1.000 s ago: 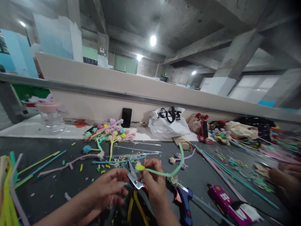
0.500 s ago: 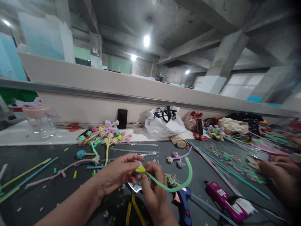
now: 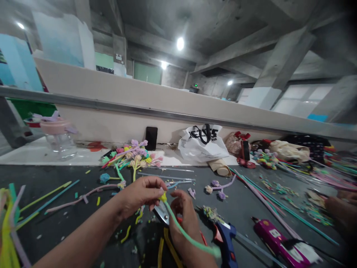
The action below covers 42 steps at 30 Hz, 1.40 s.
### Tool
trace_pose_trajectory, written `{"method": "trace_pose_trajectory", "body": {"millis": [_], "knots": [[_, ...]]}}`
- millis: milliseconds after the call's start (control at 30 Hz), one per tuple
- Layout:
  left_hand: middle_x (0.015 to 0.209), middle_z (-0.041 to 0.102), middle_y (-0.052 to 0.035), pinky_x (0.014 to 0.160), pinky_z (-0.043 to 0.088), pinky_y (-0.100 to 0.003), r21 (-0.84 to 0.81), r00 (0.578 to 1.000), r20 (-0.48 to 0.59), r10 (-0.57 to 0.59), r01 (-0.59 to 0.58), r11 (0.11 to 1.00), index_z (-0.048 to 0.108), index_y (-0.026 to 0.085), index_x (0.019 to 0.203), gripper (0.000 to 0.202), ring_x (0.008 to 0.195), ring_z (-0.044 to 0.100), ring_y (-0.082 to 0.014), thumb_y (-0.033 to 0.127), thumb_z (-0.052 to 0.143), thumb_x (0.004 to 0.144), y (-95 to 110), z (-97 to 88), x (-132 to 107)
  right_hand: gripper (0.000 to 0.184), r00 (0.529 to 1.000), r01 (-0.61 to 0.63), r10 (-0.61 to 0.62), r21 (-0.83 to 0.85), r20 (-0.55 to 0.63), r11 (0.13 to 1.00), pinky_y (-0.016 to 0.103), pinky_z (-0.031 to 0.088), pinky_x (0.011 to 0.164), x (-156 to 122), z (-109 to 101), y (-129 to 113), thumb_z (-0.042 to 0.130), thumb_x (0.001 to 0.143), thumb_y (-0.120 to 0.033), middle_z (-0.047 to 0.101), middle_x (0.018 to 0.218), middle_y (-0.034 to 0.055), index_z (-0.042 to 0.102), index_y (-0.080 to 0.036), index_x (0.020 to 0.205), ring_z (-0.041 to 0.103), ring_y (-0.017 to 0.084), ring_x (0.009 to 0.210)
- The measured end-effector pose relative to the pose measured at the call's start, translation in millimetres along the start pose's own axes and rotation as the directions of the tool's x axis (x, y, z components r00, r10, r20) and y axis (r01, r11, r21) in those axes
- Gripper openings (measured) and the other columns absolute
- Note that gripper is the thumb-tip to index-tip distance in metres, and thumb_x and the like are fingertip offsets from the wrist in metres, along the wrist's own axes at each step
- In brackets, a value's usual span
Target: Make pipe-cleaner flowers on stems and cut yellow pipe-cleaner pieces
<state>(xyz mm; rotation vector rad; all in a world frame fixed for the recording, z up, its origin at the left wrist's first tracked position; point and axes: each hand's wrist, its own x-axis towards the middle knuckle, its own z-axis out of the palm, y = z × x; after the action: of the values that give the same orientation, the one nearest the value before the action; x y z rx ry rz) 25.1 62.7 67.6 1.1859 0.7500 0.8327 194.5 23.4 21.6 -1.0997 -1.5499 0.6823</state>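
My left hand (image 3: 141, 194) pinches the yellow tip (image 3: 163, 197) of a green pipe cleaner (image 3: 189, 238), fingers closed on it. My right hand (image 3: 184, 219) grips the same green stem just below the tip, and the stem trails down to the right over my wrist. Scissors (image 3: 163, 215) with yellow and red handles lie under both hands on the dark table (image 3: 69, 223). A bunch of finished pastel pipe-cleaner flowers (image 3: 134, 158) lies beyond my hands.
A blue glue gun (image 3: 225, 242) and a magenta glue gun (image 3: 276, 243) lie right of my hands. Loose pipe cleaners (image 3: 47, 199) and clippings litter the table. A white bag (image 3: 203, 143), a phone (image 3: 151, 138) and a jar (image 3: 58, 136) stand at the back. Another person's hand (image 3: 341, 212) is at right.
The green stem's free end swung from up and right down to the lower right over my wrist. My hands stayed together at the yellow tip.
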Motion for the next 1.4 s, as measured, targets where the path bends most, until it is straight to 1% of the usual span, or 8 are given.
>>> {"method": "trace_pose_trajectory", "body": {"millis": [100, 167, 267, 367, 767, 1033, 1200, 1400], "knots": [[0.061, 0.054, 0.0025, 0.047, 0.037, -0.019, 0.150, 0.999, 0.020, 0.042, -0.044, 0.988, 0.058, 0.015, 0.082, 0.018, 0.051, 0.048, -0.0076, 0.028, 0.063, 0.070, 7.1, -9.1, -4.4, 0.011, 0.961, -0.275, 0.268, 0.257, 0.065, 0.926, 0.023, 0.039, 0.051, 7.1, 1.9, 1.2, 0.062, 0.072, -0.028, 0.056, 0.066, -0.0004, 0.058, -0.019, 0.078, 0.050, 0.011, 0.054], [0.062, 0.054, 0.0024, 0.048, 0.037, -0.019, 0.239, 0.995, 0.066, 0.077, -0.091, 0.967, 0.058, 0.016, 0.084, 0.016, 0.050, 0.047, -0.0076, 0.027, 0.060, 0.073, 11.5, -12.6, -8.0, 0.017, 0.889, -0.458, 0.387, 0.506, 0.246, 0.730, 0.020, 0.036, 0.045, 8.1, 3.7, -1.5, 0.062, 0.074, -0.033, 0.055, 0.059, -0.0022, 0.058, -0.017, 0.073, 0.046, 0.008, 0.045], [0.066, 0.055, 0.0012, 0.051, 0.038, -0.020, 0.328, 0.987, 0.137, 0.089, -0.130, 0.936, 0.059, 0.018, 0.085, 0.016, 0.054, 0.048, -0.0089, 0.028, 0.058, 0.074, 15.2, -14.2, -11.6, 0.019, 0.805, -0.588, 0.387, 0.688, 0.450, 0.424, 0.020, 0.040, 0.050, 4.7, 6.9, -7.0, 0.064, 0.073, -0.032, 0.059, 0.061, 0.0004, 0.061, -0.013, 0.074, 0.053, 0.009, 0.049], [0.074, 0.056, -0.0005, 0.051, 0.038, -0.020, 0.366, 0.977, 0.185, 0.102, -0.165, 0.916, 0.060, 0.019, 0.084, 0.016, 0.059, 0.050, -0.0103, 0.030, 0.059, 0.073, 13.8, -13.2, -11.2, 0.016, 0.779, -0.606, 0.417, 0.733, 0.469, 0.308, 0.022, 0.044, 0.055, 1.1, 9.4, -10.7, 0.069, 0.069, -0.027, 0.061, 0.063, 0.0014, 0.063, -0.013, 0.074, 0.055, 0.010, 0.053], [0.095, 0.057, -0.0032, 0.060, 0.041, -0.022, 0.455, 0.979, 0.144, 0.143, -0.194, 0.869, 0.062, 0.021, 0.095, 0.024, 0.072, 0.051, -0.0126, 0.033, 0.057, 0.075, 9.9, 0.8, -8.5, 0.021, 0.738, -0.652, 0.482, 0.685, 0.472, 0.326, 0.020, 0.046, 0.044, -0.8, 10.6, -7.8, 0.072, 0.065, -0.024, 0.055, 0.054, -0.0038, 0.061, -0.015, 0.080, 0.052, 0.008, 0.045], [0.090, 0.059, -0.0043, 0.059, 0.046, -0.027, 0.224, 0.997, 0.011, 0.071, -0.072, 0.972, 0.053, 0.018, 0.099, 0.033, 0.072, 0.056, -0.0149, 0.029, 0.063, 0.070, 9.3, 7.4, -6.2, 0.020, 0.685, -0.638, 0.551, 0.758, 0.477, 0.136, 0.020, 0.047, 0.045, 4.0, 6.2, -10.1, 0.069, 0.067, -0.024, 0.063, 0.061, -0.0036, 0.061, -0.016, 0.084, 0.058, 0.009, 0.048], [0.060, 0.054, 0.0027, 0.047, 0.037, -0.020, 0.295, 0.999, -0.051, -0.001, 0.016, 0.955, 0.054, 0.014, 0.074, 0.021, 0.052, 0.046, -0.0089, 0.032, 0.062, 0.067, 1.8, 9.6, -2.5, 0.017, 0.733, -0.564, 0.529, 0.816, 0.428, 0.122, 0.022, 0.049, 0.044, 5.8, 7.8, -10.5, 0.070, 0.066, -0.022, 0.061, 0.057, -0.0042, 0.061, -0.016, 0.079, 0.058, 0.010, 0.048], [0.064, 0.058, 0.0001, 0.047, 0.034, -0.020, 0.281, 1.000, -0.026, 0.017, -0.009, 0.960, 0.058, 0.011, 0.078, 0.025, 0.051, 0.044, -0.0076, 0.035, 0.060, 0.070, -2.9, 11.4, -2.1, 0.018, 0.786, -0.531, 0.474, 0.827, 0.398, 0.186, 0.022, 0.051, 0.049, 3.7, 11.6, -9.6, 0.067, 0.070, -0.018, 0.064, 0.064, -0.0007, 0.059, -0.016, 0.086, 0.059, 0.009, 0.052]]}}
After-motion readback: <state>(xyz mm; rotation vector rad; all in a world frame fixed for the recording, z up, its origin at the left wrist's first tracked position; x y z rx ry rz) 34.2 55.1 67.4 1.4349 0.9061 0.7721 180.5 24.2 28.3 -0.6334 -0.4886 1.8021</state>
